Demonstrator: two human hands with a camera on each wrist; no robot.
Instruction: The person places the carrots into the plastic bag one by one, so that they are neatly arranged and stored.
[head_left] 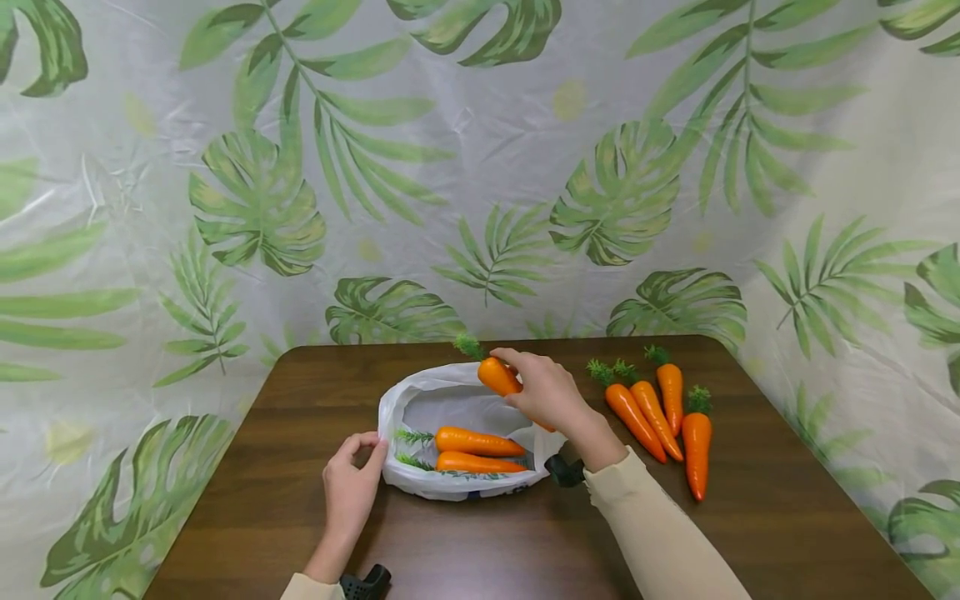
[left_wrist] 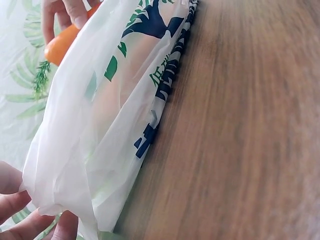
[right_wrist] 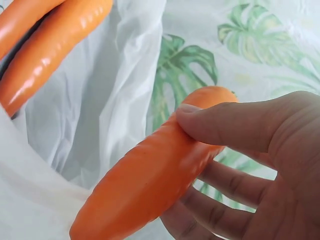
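A white plastic bag [head_left: 420, 486] with dark blue and green print lies on the table, its mouth spread wide. Two orange carrots with green tops, an upper one [head_left: 480, 442] and a lower one [head_left: 483, 463], lie side by side inside it. My left hand [head_left: 352, 482] pinches the bag's left rim between thumb and fingers; the left wrist view shows the fingertips [left_wrist: 65, 226] at the gathered plastic. Above the bag's right back edge, my right hand [head_left: 547, 396] grips another carrot [right_wrist: 145, 175], thumb on one side and fingers on the other. Its leafy top [head_left: 468, 347] points up and left.
Several more carrots [head_left: 697, 454] lie to the right of the bag on the brown wooden table [head_left: 300, 417], tops toward the back. A leaf-patterned sheet [head_left: 480, 167] hangs behind the table. Dark wrist devices [head_left: 564, 472] sit on both wrists.
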